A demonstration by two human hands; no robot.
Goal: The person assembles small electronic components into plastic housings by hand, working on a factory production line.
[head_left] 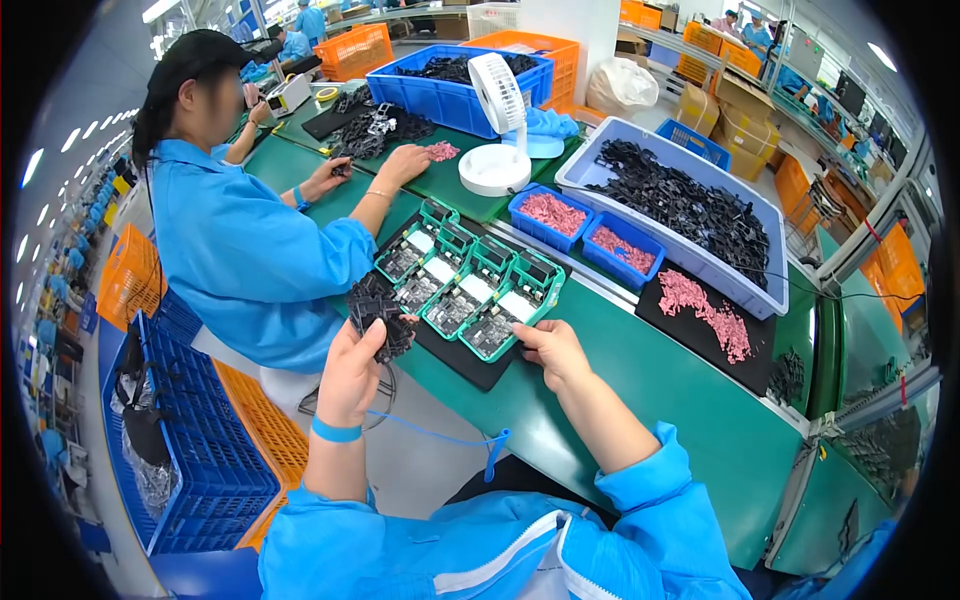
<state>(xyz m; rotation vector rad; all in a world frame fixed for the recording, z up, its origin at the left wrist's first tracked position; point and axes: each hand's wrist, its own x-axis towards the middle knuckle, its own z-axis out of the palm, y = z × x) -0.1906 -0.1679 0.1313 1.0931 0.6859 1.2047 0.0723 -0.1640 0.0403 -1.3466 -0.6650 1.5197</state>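
Clutching black parts (378, 302) in L hand (350, 372). Touching green frame (548, 300) w/ R hand (556, 352), can't tell if pinching. Could drop some on circuit boards (490, 329) just right of L fingers via loose grip.

The bare left hand (350, 380) hides the lower part of a tangled bunch of small black plastic pieces (378, 308), too jumbled to tell apart. The fingertips of the bare right hand (555, 355) meet the right edge of a green-framed circuit board (490, 332); whether they pinch anything cannot be told. The heaped pink bits (552, 212) in the small blue plastic bin (540, 236) are too tiny to show their shape. A dark piece (342, 170) in a blue-sleeved co-worker's hand (322, 182) is too small to identify. The lower edge cuts off the person's bright blue zipped jacket (400, 555)
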